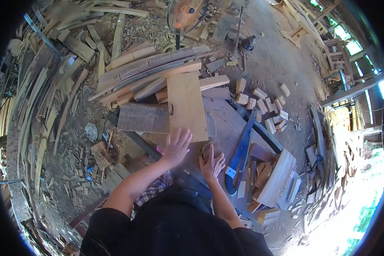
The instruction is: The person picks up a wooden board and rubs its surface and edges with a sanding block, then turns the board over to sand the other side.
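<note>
A flat, light-brown wooden board (185, 104) lies lengthwise away from me, across a weathered grey plank (143, 117). My left hand (176, 148) rests at the board's near left corner, fingers stretched out over its edge. Just off the near right corner is my right hand (212, 164), its index finger pointing forward along a small brown wooden block (206, 150) and the other fingers curled. That block sits partly hidden behind the fingers.
A blue handsaw (240, 158) lies right of my right hand, near stacked wood pieces (277, 181). Several short cut blocks (268, 104) are scattered beyond it. Long boards (153, 66) are piled ahead, and a band-like wheel (187, 15) stands at the far end.
</note>
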Action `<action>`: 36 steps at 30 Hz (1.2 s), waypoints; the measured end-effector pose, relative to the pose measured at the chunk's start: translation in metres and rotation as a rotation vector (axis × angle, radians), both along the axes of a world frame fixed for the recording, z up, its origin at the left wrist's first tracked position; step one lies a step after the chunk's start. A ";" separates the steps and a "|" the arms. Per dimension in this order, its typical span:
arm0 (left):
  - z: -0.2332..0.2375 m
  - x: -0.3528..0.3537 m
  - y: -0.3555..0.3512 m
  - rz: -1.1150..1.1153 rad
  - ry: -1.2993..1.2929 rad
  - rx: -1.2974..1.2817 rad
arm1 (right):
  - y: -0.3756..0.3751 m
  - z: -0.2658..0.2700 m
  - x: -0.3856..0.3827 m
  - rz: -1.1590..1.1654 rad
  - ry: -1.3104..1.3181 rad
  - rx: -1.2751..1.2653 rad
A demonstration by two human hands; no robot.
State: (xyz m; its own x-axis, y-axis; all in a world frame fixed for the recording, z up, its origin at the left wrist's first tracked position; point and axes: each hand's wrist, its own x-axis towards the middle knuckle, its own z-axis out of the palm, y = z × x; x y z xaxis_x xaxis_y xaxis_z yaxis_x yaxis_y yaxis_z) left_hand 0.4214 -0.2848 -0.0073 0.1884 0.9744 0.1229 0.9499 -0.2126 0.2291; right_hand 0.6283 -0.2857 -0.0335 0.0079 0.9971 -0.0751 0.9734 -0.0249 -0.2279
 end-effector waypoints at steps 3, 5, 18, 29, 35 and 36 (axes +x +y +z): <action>-0.003 -0.001 -0.007 -0.037 -0.013 0.017 | -0.002 0.007 -0.002 -0.005 -0.013 -0.070; -0.005 -0.001 -0.009 -0.045 -0.041 0.043 | 0.000 0.011 -0.005 -0.021 -0.034 -0.126; 0.009 0.000 0.044 -0.030 -0.190 -0.025 | 0.008 0.004 0.041 -0.057 0.280 -0.115; -0.024 -0.004 0.026 -0.055 0.081 0.230 | -0.015 0.032 0.062 -0.360 1.353 -0.181; 0.007 -0.003 0.006 -0.083 -0.045 -0.038 | 0.018 0.066 0.031 -0.259 1.306 -0.073; 0.010 -0.006 0.011 -0.065 -0.139 -0.049 | 0.027 0.067 0.020 -0.199 1.247 0.000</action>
State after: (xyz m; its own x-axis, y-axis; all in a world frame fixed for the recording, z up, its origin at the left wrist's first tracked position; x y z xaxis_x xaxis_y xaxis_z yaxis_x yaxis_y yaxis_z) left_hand 0.4156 -0.2733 0.0029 0.2354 0.9662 0.1052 0.8929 -0.2578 0.3690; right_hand 0.6486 -0.2586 0.0338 0.0813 0.9868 -0.1401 0.0773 -0.1464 -0.9862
